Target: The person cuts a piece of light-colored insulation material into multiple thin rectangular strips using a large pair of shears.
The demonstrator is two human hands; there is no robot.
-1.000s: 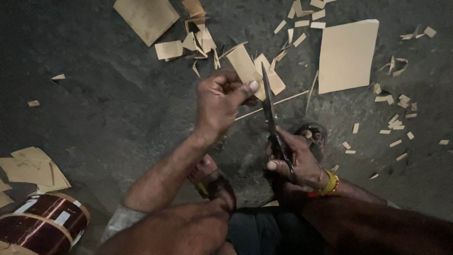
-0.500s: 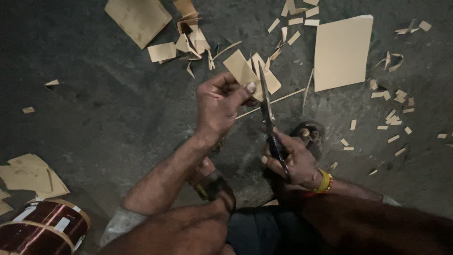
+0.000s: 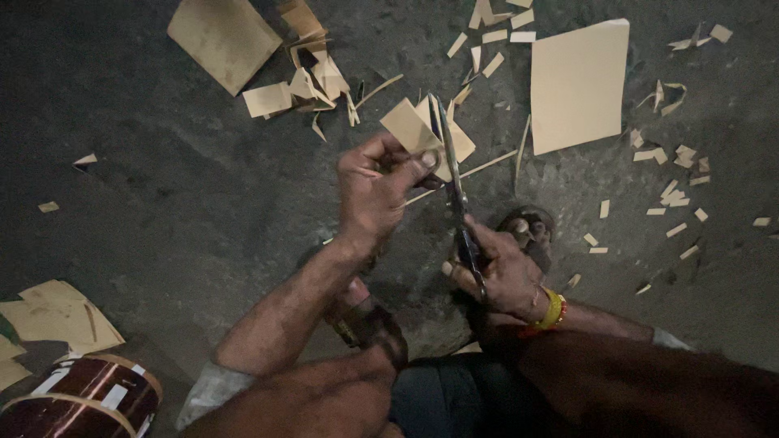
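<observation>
Plainly, the risk sits where blade and fingertips meet; the left hand (image 3: 375,188) is closed in a pinch on a small tan piece of stiff card (image 3: 415,130), held above the dark rough concrete floor (image 3: 162,211), and the long dark metal scissors (image 3: 454,191) run up from the right hand (image 3: 499,272), which is wrapped shut around the handles; the blades lie close together along the right edge of the card, just beside the left thumb and forefinger, so a closing cut that wanders inward could nick skin; whether the blades are fully shut I cannot tell, the light being poor; the card is small and gripped only at one side, so it may twist or buckle between the blades and tear rather than shear clean; the dimness itself is a hazard, since the cutting line is hard to see; a bare foot in a sandal (image 3: 527,231) rests on the floor just below the scissors, so a dropped tool would land near the toes; pale offcut strips (image 3: 673,195) litter the ground around a larger tan sheet (image 3: 578,85), and a finished piece dropped among them could be lost; a brown banded coil (image 3: 81,401) sits well apart at lower left, out of harm's way.
</observation>
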